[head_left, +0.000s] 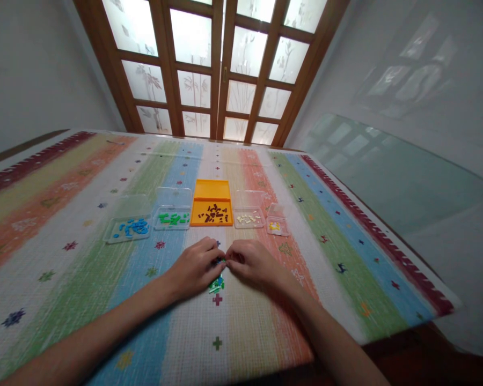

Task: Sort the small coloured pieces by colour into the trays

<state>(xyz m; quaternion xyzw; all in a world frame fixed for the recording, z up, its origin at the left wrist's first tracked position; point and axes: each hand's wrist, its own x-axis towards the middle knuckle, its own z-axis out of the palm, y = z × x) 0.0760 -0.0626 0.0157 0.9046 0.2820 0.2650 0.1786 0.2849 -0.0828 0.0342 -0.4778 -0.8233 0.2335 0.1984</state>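
Observation:
My left hand and my right hand meet at the middle of the table, fingertips pinched close together. Between and below them lies a small cluster of green and blue plastic pieces, partly covered by my left hand. Both hands are closed at its upper end; whatever sits between the fingertips is too small and hidden to name. Just beyond the hands stands an open orange box with dark brown pieces in it.
Left of the orange box are open clear boxes with blue pieces and green pieces. On its right, others hold cream pieces and yellow pieces. A striped tablecloth covers the table; a paned door stands behind.

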